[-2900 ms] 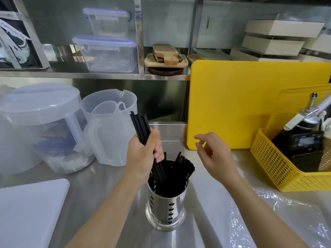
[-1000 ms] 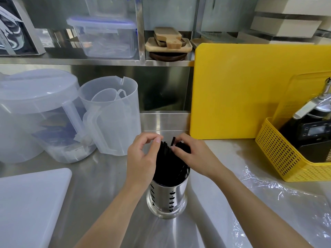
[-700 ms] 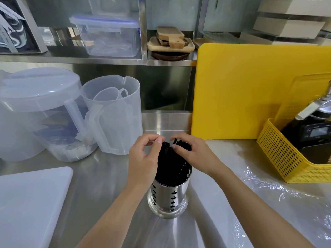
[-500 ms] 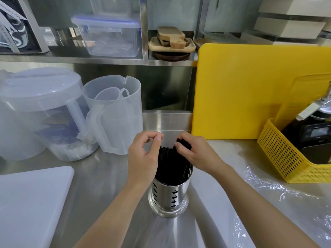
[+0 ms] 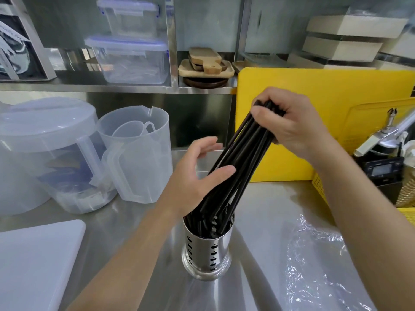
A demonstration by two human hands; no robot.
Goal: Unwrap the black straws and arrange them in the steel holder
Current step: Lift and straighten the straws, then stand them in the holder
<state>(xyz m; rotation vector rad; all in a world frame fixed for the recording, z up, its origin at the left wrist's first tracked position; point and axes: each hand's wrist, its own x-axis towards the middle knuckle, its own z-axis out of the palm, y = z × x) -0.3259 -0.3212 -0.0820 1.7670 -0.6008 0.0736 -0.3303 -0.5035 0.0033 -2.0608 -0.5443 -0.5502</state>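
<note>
Many thin black plastic straws point(image 5: 238, 158) stand as one leaning bundle with their lower ends inside the perforated cylindrical steel holder point(image 5: 207, 254), and from my remote seat I judge the task near its end. The right hand point(image 5: 289, 122) is curled tight round the bundle's upper ends, holding them tilted up and to the right. The left hand point(image 5: 197, 173) is spread, fingers straight and apart, with its thumb side lying against the middle of the bundle as far as I can tell. No wrapping shows on the straws, and a crumpled sheet of clear plastic film point(image 5: 314, 254) lies on the steel desk point(image 5: 139, 221) near the holder's right, so I take the unwrapping as done. What remains, I judge, is to let the bundle drop fully in and fan it evenly. I see no further wrapped straws, though the desk's near edge is out of view. For room, the holder stands on bare steel with space all round. The translucent plastic jug point(image 5: 139, 153) sits well to the rear left, the flat white board point(image 5: 33, 261) at the front left, the upright yellow cutting board point(image 5: 314, 90) behind the right hand, and the yellow mesh basket point(image 5: 318, 187) far right. Above the holder the way is open.
</note>
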